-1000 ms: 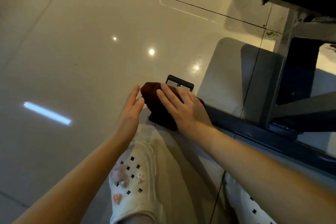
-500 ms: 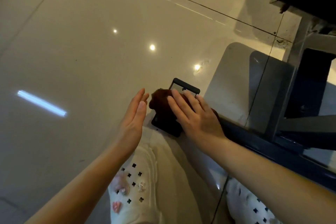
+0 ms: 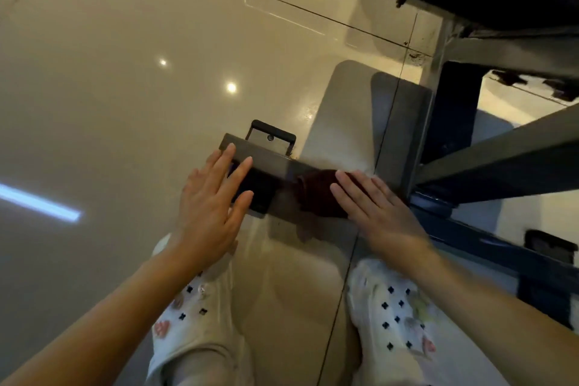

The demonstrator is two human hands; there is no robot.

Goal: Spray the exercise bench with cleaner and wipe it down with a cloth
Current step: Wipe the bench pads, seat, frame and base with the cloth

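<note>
clearly the wiping is down at the bench's floor bar. at about nine o'clock of the scene's middle, the left hand (image 3: 213, 197) lies flat with fingers straight and spread, fingertips touching the end of the dark metal base bar (image 3: 266, 157) and its black end cap (image 3: 255, 194); it holds nothing. just beyond, at twelve o'clock of that hand, a small black handle bracket (image 3: 272, 133) stands off the bar. toward three o'clock, the dark red cloth (image 3: 316, 194) sits bunched on the bar, and the right hand (image 3: 372, 213) presses on it with straight fingers, not curled round it. the cloth looks soft and light, likely to ruck up under a push, so a flat palm over its middle seems best. the bar looks stiff and heavy, unlikely to shift. white clogs (image 3: 398, 316) stand on the glossy floor (image 3: 109, 88) at six o'clock. no spray bottle shows.
</note>
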